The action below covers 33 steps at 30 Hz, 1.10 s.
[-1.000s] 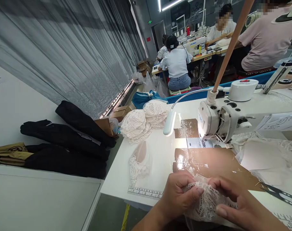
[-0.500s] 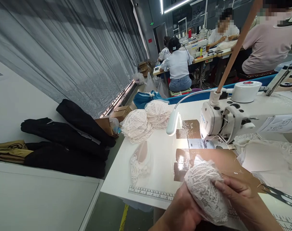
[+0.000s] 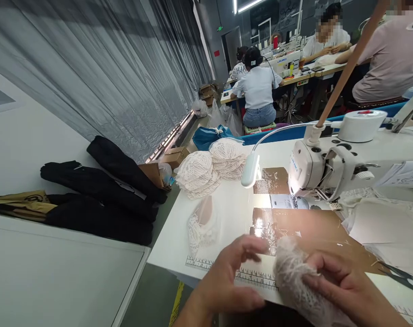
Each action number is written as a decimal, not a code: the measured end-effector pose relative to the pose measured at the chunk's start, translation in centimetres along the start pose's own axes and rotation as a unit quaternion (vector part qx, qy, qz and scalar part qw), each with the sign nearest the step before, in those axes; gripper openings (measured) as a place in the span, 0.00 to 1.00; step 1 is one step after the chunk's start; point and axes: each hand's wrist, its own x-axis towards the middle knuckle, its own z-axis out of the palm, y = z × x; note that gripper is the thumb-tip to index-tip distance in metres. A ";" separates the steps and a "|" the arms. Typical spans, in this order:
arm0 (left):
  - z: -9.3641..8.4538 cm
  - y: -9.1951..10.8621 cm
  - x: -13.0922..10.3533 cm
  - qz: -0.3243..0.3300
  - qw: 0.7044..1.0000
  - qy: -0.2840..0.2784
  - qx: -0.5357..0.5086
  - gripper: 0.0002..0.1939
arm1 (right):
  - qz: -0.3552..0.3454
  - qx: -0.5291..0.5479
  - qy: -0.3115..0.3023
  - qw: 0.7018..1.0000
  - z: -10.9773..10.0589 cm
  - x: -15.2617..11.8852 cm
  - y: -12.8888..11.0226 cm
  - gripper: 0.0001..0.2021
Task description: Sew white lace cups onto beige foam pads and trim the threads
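Observation:
A white lace cup (image 3: 295,277), blurred by motion, is pinched in my right hand (image 3: 339,281) above the front edge of the sewing table (image 3: 172,245). Just left of it, my left hand (image 3: 233,277) is apart from the lace, thumb and fingers spread with nothing between them. Another lace cup piece (image 3: 201,222) with sheer fabric lies flat on the table farther left. Beyond the hands stands a white sewing machine (image 3: 308,168), its small lamp (image 3: 250,170) lighting the needle area.
Stacks of lace cups (image 3: 198,172) sit at the table's back left. Scissors (image 3: 404,277) and white lace fabric (image 3: 373,222) lie to the right. A printed ruler (image 3: 254,278) runs along the front edge. Dark clothes (image 3: 104,200) lie at left; several people work behind.
My left hand has let go of the lace cup and moved left, its fingers opening. The right hand still holds the cup, now turned. The view has shifted slightly.

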 end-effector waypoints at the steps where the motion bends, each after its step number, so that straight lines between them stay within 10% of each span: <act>1: 0.2 0.5 0.3 -0.005 0.999 0.011 0.052 0.35 | -0.003 -0.017 -0.027 0.999 0.5 -0.2 0.0 0.17; 8: 2.5 -1.2 0.7 -0.086 0.992 -0.043 0.082 0.18 | -0.099 -0.175 -0.108 0.974 0.9 0.0 0.1 0.14; 23: 2.6 -1.1 1.0 -0.006 0.978 -0.030 0.206 0.11 | -0.087 -0.135 -0.004 0.987 2.2 0.1 1.0 0.19; 33: 2.9 -2.0 2.2 -0.081 0.993 0.014 0.081 0.13 | -0.052 -0.069 0.026 0.996 0.6 0.6 1.0 0.17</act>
